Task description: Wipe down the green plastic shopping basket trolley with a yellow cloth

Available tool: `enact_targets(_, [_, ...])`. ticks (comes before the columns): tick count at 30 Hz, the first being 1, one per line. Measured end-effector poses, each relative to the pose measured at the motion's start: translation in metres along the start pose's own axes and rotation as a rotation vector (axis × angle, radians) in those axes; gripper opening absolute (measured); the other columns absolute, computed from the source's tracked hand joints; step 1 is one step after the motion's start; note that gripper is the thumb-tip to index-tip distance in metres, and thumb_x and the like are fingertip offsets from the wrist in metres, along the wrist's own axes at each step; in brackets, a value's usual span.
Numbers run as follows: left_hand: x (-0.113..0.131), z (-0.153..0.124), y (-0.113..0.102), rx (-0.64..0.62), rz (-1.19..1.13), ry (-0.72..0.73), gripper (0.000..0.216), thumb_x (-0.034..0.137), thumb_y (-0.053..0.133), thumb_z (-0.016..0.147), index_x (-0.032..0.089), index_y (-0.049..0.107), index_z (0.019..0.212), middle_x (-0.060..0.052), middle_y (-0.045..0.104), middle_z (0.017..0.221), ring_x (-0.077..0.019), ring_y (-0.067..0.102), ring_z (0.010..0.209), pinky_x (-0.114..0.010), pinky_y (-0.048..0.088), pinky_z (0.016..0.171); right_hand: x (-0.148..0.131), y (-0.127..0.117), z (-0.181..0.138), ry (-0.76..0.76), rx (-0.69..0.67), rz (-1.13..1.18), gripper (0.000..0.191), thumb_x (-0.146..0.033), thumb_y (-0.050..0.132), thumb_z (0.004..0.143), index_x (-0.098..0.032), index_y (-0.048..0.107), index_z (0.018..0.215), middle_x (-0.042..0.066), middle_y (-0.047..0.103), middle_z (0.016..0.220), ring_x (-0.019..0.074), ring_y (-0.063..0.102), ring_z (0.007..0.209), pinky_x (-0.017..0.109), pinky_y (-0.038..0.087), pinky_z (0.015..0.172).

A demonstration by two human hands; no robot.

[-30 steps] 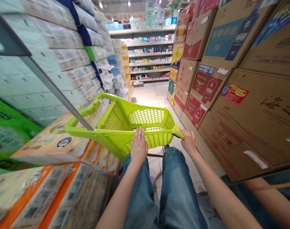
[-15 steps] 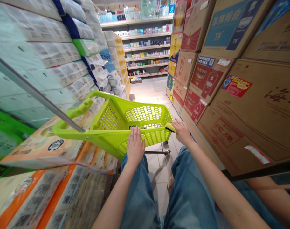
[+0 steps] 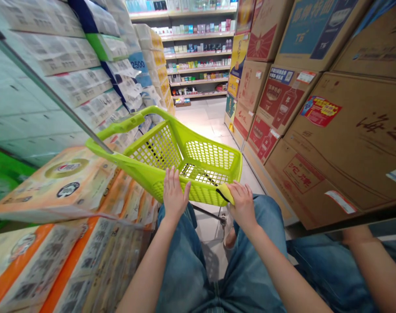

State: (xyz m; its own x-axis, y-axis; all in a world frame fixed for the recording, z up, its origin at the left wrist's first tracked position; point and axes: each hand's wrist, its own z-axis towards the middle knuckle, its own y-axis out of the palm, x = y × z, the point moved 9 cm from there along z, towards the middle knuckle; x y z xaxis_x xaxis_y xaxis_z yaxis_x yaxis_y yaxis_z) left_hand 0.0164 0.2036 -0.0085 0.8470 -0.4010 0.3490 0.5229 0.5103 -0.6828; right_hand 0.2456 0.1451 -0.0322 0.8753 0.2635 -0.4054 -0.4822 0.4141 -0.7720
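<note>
Head view: the cart [image 3: 185,158] sits low in the aisle, tilted. The left hand [image 3: 173,195] lies flat, fingers spread, on its near rim; the right hand [image 3: 242,204] curls over the rim's corner (steadying it, likely), between tissue packs [image 3: 67,182] and boxes [image 3: 344,143].

a narrow shop aisle: pale tiled floor [image 3: 207,119], stacked tissue packs [image 3: 54,82] left, brown cartons [image 3: 348,134] right, stocked shelves [image 3: 198,56] at the far end.
</note>
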Motion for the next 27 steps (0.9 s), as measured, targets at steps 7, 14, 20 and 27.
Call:
enact_targets(7, [-0.036, 0.020, 0.008, -0.027, -0.063, -0.132, 0.081, 0.055, 0.056, 0.091, 0.012, 0.026, 0.153, -0.021, 0.017, 0.165, -0.0317, 0.008, 0.154, -0.055, 0.019, 0.123, -0.064, 0.014, -0.023, -0.057, -0.149, 0.038, 0.076, -0.001, 0.046, 0.074, -0.018, 0.043, 0.148, 0.014, 0.062, 0.136, 0.0277, 0.049, 0.133, 0.055, 0.013, 0.122])
enact_targets(14, [-0.079, 0.037, 0.036, -0.156, -0.274, -0.221, 0.079, 0.026, 0.058, 0.083, 0.011, 0.027, 0.154, -0.018, 0.012, 0.166, -0.0314, 0.006, 0.154, -0.054, 0.011, 0.124, -0.130, 0.053, -0.020, -0.200, -0.158, 0.010, 0.088, 0.000, 0.044, 0.079, -0.026, 0.020, 0.159, 0.009, 0.037, 0.160, 0.0285, 0.031, 0.148, 0.055, 0.022, 0.120])
enact_targets(20, [-0.077, 0.001, 0.042, -0.202, -0.367, -0.202, 0.087, 0.011, 0.048, 0.078, 0.016, 0.013, 0.159, -0.012, 0.008, 0.168, -0.0242, 0.006, 0.153, -0.048, 0.018, 0.124, -0.138, 0.065, -0.017, -0.313, -0.227, -0.001, 0.081, 0.002, 0.043, 0.082, -0.032, 0.032, 0.154, 0.004, 0.038, 0.160, 0.0244, 0.035, 0.147, 0.060, 0.012, 0.122])
enact_targets(27, [-0.093, -0.004, 0.040, -0.218, -0.445, -0.216, 0.087, 0.008, 0.039, 0.082, 0.021, 0.003, 0.160, -0.008, 0.010, 0.168, -0.0193, 0.006, 0.153, -0.046, 0.017, 0.124, -0.061, 0.030, 0.002, -0.253, -0.139, -0.149, 0.079, 0.005, 0.044, 0.077, -0.030, 0.042, 0.149, 0.008, 0.049, 0.153, 0.0245, 0.037, 0.146, 0.063, 0.006, 0.120])
